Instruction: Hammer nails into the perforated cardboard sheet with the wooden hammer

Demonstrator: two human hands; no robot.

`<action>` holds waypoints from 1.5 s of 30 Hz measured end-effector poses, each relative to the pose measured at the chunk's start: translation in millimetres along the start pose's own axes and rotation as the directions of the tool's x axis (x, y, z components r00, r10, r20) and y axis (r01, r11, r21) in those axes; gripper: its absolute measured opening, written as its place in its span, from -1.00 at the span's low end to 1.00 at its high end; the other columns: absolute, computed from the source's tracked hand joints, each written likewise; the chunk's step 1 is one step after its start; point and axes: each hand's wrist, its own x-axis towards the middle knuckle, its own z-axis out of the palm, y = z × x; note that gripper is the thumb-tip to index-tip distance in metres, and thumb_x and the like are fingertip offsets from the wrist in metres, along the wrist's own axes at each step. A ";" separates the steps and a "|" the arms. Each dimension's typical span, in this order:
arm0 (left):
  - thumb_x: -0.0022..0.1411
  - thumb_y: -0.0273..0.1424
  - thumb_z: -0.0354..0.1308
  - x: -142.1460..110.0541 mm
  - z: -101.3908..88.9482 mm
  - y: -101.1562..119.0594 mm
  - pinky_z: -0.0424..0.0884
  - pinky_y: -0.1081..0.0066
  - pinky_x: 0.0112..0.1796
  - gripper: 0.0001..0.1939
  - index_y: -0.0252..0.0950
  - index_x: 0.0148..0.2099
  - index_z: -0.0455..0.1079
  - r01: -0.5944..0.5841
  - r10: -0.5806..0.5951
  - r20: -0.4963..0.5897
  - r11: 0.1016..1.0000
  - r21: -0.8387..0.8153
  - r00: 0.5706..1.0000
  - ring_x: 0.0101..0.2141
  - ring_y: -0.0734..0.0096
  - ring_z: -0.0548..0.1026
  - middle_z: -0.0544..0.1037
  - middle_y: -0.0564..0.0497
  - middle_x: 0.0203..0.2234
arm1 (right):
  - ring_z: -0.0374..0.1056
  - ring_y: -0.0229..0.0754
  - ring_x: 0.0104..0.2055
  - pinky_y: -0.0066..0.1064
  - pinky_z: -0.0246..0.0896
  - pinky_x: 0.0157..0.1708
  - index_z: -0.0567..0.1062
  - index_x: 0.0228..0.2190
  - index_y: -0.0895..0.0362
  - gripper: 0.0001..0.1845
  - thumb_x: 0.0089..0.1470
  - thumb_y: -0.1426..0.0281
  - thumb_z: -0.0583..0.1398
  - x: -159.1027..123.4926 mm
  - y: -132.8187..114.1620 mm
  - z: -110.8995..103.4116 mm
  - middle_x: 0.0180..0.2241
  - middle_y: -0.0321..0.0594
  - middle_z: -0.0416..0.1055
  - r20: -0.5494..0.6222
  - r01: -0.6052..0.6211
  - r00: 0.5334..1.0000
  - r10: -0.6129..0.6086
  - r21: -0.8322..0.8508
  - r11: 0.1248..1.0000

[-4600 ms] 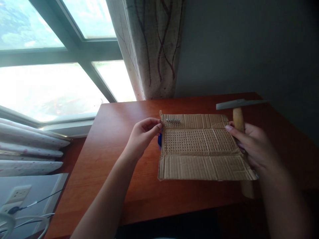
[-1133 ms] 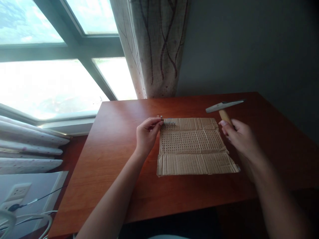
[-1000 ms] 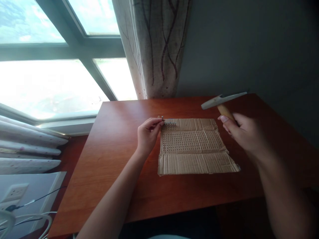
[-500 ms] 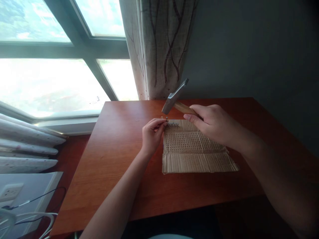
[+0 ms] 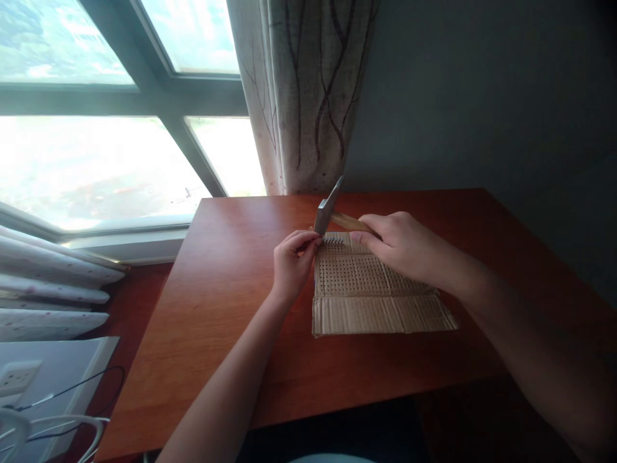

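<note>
My right hand (image 5: 388,238) is wrapped round the wooden handle of a hammer (image 5: 324,215). The hammer's metal head points down and meets the spot just above my left fingertips. With thumb and forefinger pinched, my left hand (image 5: 295,260) holds a nail at the far left corner of a cardboard sheet (image 5: 357,315); the hammer head and fingers hide the nail now. Beside those fingertips, a short row of several nails (image 5: 333,241) stands up from the cardboard. Rows of small holes cover the middle of the sheet, which has creases across it.
The cardboard lies on a reddish-brown wooden table (image 5: 231,308). Behind the table hang a patterned curtain (image 5: 308,96) and a dark wall. A window (image 5: 96,167) is at the left. Cables (image 5: 62,421) and a wall socket (image 5: 19,378) are at lower left.
The hammer has swung down from above the cardboard, its head now at the nail in my left fingers. My left hand has stayed in place, still pinching.
</note>
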 end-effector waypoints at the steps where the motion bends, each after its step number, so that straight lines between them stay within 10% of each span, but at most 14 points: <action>1: 0.22 -0.37 0.27 -0.1 -0.2 0.6 0.48 0.44 -0.30 -0.90 -0.27 -0.24 0.59 0.014 -0.014 0.004 1.000 -0.002 1.000 -0.32 0.40 0.55 0.61 -0.03 -0.33 | 0.15 -0.28 -0.51 -0.34 -0.07 -0.43 0.25 -0.51 0.08 -0.63 0.31 0.21 0.08 -0.2 0.4 0.2 -0.57 -0.33 0.25 -0.005 -0.001 1.000 0.001 0.005 1.000; 10: 0.14 -0.36 0.31 -4.5 0.0 10.2 0.46 0.51 -0.39 -0.73 -0.22 -0.07 0.57 0.094 -0.093 -0.014 0.994 0.055 0.996 -0.20 0.40 0.47 0.38 -0.14 0.09 | 0.18 -0.29 -0.53 -0.36 -0.04 -0.45 0.29 -0.49 0.08 -0.66 0.30 0.23 0.09 -1.9 3.6 -3.0 -0.58 -0.35 0.26 -0.034 -0.028 0.999 0.029 0.023 0.999; 26: 0.00 -0.35 0.38 -4.9 0.0 9.1 0.47 0.43 -0.30 -0.67 -0.24 -0.12 0.60 0.317 -0.316 0.014 0.948 -0.031 0.949 -0.32 0.41 0.49 0.57 -0.03 -0.27 | 0.20 -0.29 -0.51 -0.36 -0.04 -0.45 0.34 -0.48 0.10 -0.67 0.30 0.23 0.10 5.0 -1.6 -4.4 -0.55 -0.32 0.32 0.025 -0.008 1.000 0.008 0.014 1.000; 45: 0.04 -0.34 0.38 -5.8 -0.1 6.3 0.48 0.40 -0.28 -0.68 -0.26 -0.11 0.60 0.281 -0.280 0.025 0.959 -0.034 0.960 -0.32 0.39 0.51 0.58 -0.03 -0.31 | 0.28 -0.23 -0.45 -0.37 0.02 -0.39 0.40 -0.43 0.09 -0.69 0.29 0.19 0.08 4.9 2.3 10.2 -0.47 -0.25 0.42 0.057 -0.031 0.998 0.032 -0.019 0.999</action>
